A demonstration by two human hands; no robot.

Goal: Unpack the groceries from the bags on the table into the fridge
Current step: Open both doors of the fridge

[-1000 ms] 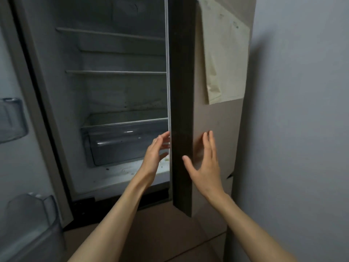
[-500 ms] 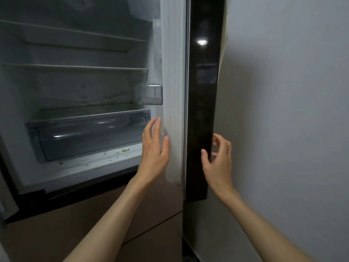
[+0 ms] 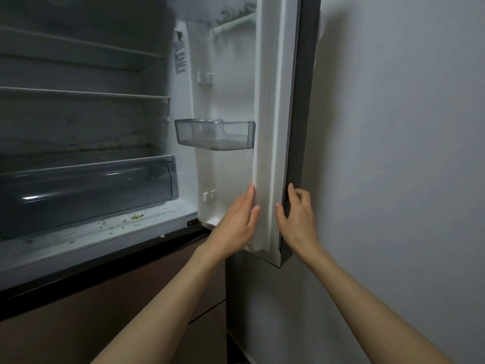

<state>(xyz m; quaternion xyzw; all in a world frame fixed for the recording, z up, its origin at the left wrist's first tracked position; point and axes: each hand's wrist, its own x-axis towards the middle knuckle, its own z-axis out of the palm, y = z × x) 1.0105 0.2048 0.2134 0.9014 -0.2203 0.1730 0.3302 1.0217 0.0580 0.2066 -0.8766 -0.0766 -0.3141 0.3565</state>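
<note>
The fridge stands open in front of me, its shelves bare and a grey crisper drawer low inside. Its right door is swung wide toward the wall. My left hand lies with straight fingers against the door's white inner edge. My right hand curls round the door's dark outer edge, thumb on the near side, fingers behind it. No bags or groceries are in view.
A clear door bin hangs on the door's inside. Crumbs and a yellow scrap lie on the fridge floor. A grey wall stands close behind the door. Brown lower drawer fronts are shut below.
The right door has swung further open toward the wall, showing its inner side and bin. Both hands moved with its edge, and my view shifted right.
</note>
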